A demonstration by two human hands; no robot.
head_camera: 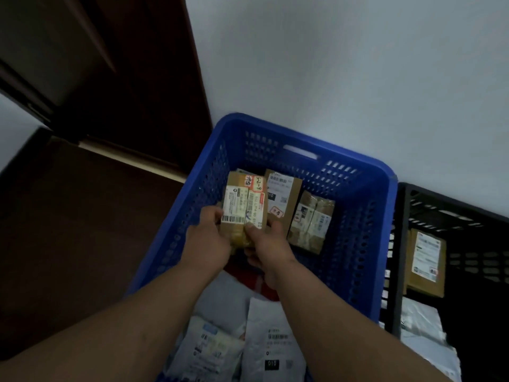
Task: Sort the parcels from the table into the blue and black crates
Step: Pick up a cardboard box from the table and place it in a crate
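Observation:
Both my hands hold one brown cardboard parcel (243, 201) with white labels inside the blue crate (366, 216). My left hand (206, 238) grips its lower left edge. My right hand (268, 246) pinches its lower right side with the thumb on the label. Two more brown parcels, one (285, 194) leaning behind it and one (312, 223) to its right, stand in the same crate. White plastic mailers (272, 343) lie at the crate's near end. The black crate (402, 244) stands to the right and holds a brown parcel (425, 261) and a white mailer (424, 323).
A white wall (344, 78) rises right behind both crates. A dark wooden door (110, 78) and dark floor (68, 244) lie to the left of the blue crate.

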